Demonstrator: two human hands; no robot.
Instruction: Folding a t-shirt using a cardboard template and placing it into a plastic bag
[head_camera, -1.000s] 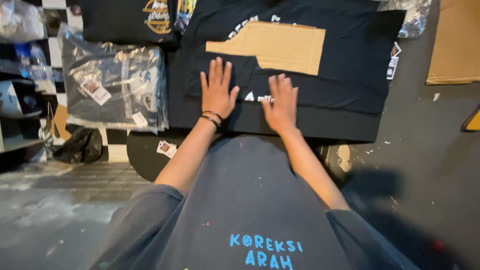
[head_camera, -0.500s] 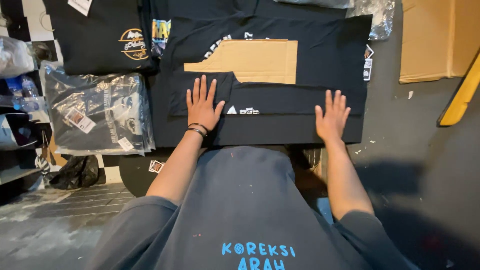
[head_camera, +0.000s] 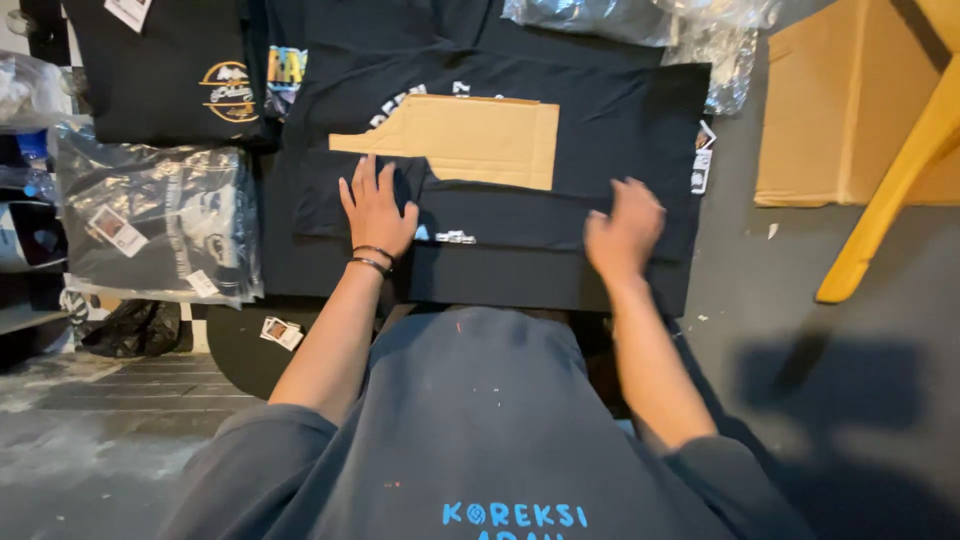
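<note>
Person's torso, nearest the camera: grey top with light blue print, both forearms bare and stretched forward.

Left hand (head_camera: 377, 212): flat, fingers spread, palm down on the folded black T-shirt (head_camera: 500, 215); grasping nothing. Two dark bracelets (head_camera: 372, 258) at the wrist.

Right hand (head_camera: 624, 228): blurred, over the right part of the same shirt, fingers loosely curled; whether it pinches the cloth cannot be told.

Black T-shirt: lies flat on the work surface directly ahead of the person, lower hem folded up, white print partly visible near the fold and along the top.

Cardboard sheet (head_camera: 470, 140): brown, lying on the shirt just beyond the left hand's fingertips.

Paper tags (head_camera: 703, 162): at the shirt's right edge.

Bagged shirts (head_camera: 160, 235): clear plastic, dark garments inside, left of the work.

Small cards (head_camera: 280, 331): on the dark surface near the left forearm.

Black shirt with gold print (head_camera: 190, 75): far left.

Clear plastic bags (head_camera: 640, 20): far edge, crumpled.

Cardboard box (head_camera: 840, 100): far right, a yellow wooden leg (head_camera: 890, 190) slanting across it.
</note>
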